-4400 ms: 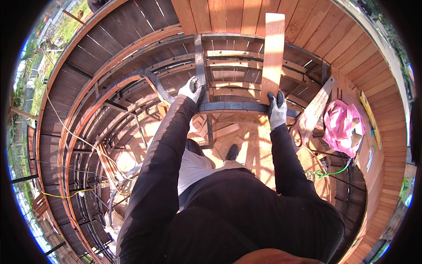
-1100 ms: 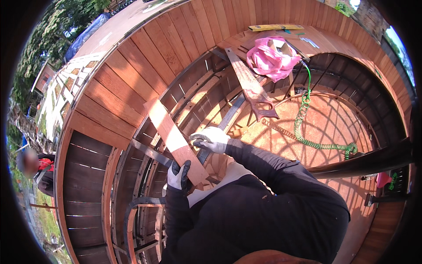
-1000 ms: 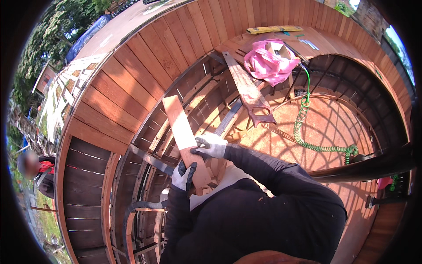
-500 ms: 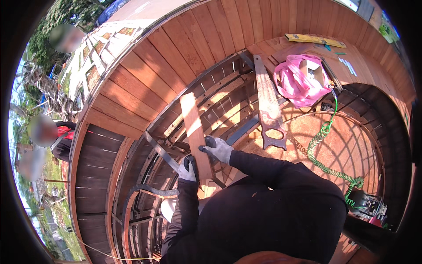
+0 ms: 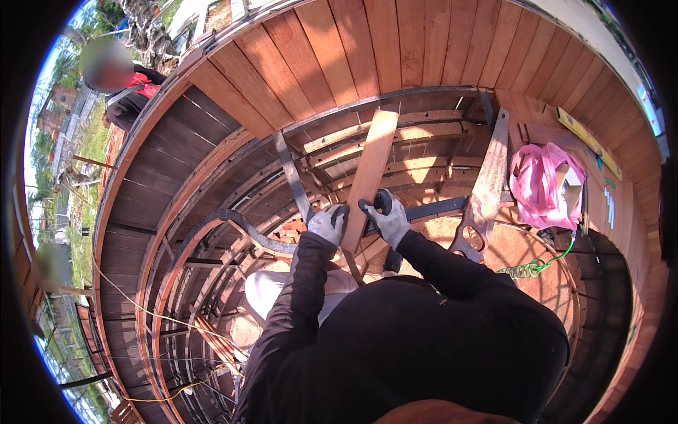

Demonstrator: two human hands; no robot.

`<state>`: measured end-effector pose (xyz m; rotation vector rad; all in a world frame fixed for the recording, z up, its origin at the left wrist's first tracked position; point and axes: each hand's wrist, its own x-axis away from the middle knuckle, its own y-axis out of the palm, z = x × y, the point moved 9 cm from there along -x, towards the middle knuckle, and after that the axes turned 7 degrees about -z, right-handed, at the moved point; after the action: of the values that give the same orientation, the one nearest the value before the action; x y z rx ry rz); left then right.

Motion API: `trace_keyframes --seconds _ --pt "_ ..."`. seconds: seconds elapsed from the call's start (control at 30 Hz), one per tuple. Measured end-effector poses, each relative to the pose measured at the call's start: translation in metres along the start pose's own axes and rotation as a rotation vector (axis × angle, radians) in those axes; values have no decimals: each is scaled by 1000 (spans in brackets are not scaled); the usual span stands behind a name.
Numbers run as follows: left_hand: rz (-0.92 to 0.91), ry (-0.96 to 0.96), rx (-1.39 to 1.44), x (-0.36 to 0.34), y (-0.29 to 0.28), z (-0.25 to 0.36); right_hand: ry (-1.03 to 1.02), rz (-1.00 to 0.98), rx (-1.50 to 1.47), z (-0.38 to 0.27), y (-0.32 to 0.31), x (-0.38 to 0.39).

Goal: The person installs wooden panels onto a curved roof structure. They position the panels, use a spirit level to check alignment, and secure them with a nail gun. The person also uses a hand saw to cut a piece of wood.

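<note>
Head view: narrow, flat, reddish-brown wooden board (image 5: 370, 159) lies between the two hands, tilted, far end leaning right, near end toward the person's lap. Left hand (image 5: 327, 225), in a grey-white glove with dark fingers, is curled against the board's left edge; right hand (image 5: 390, 218), gloved alike, has its thumb on the right edge, fingers bent. Board held between both, below mid-length. Right of the right hand, apart: long tapered metal handsaw (image 5: 486, 185). Any lettering on the yellow bar-shaped level (image 5: 590, 143) is too small to read.
</note>
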<state>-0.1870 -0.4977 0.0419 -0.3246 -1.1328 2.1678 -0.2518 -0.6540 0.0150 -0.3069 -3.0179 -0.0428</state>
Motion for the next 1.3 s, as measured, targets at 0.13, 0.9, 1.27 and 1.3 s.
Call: trace_keyframes --seconds 0.13,0.9,1.27,1.3 --pt "-29 -22 -4 -1 9 -10 -90 89 159 -9 -2 5" --pt "-60 -89 41 7 8 -13 34 -195 -72 31 8 -17" --pt "-93 -144 -107 -3 22 -18 84 199 -455 -12 -77 31" --pt "-81 -162 -125 -2 23 -19 42 236 -414 -31 -92 35"
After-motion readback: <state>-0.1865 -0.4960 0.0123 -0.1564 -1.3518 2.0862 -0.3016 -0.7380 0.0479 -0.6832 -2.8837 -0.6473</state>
